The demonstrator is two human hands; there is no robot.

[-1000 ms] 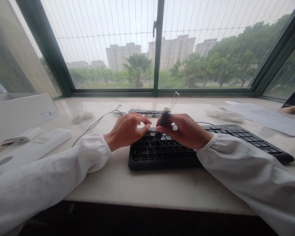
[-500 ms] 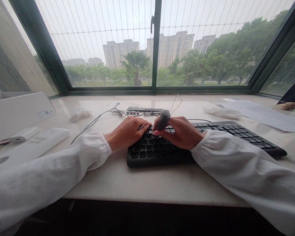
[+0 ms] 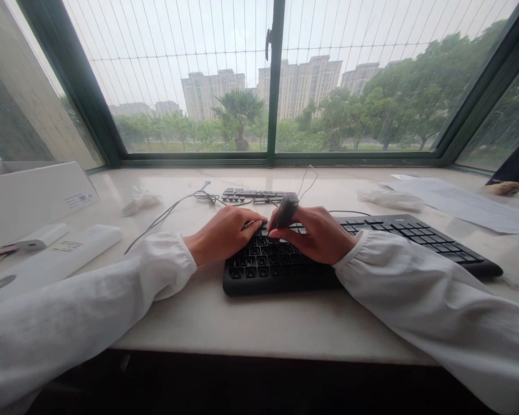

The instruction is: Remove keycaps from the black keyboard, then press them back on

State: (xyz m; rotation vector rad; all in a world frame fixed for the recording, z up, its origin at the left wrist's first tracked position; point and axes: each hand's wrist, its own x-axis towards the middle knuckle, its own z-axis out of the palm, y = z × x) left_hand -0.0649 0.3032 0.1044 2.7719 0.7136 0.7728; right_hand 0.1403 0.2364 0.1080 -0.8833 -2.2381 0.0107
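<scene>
The right hand (image 3: 322,233) pinches a black keycap puller (image 3: 288,210), tilted over the left half of the black keyboard (image 3: 281,282), which runs long sideways; the left hand (image 3: 222,233) is by its back left corner, its grip I can't tell.

Both arms are covered by long, loose white sleeves, plain in colour, and the left sleeve (image 3: 78,311) is creased by soft grey folds, while the right sleeve (image 3: 419,294) is marked by broader, deeper wrinkles. At the wrists the cloth is drawn in by gathered cuffs, the left cuff (image 3: 184,251) being puffed out behind its narrow band and the right cuff (image 3: 350,248) being ringed by small, close pleats. The left hand (image 3: 225,233) and the right hand (image 3: 322,233) are left bare beyond the sleeve edges.
</scene>
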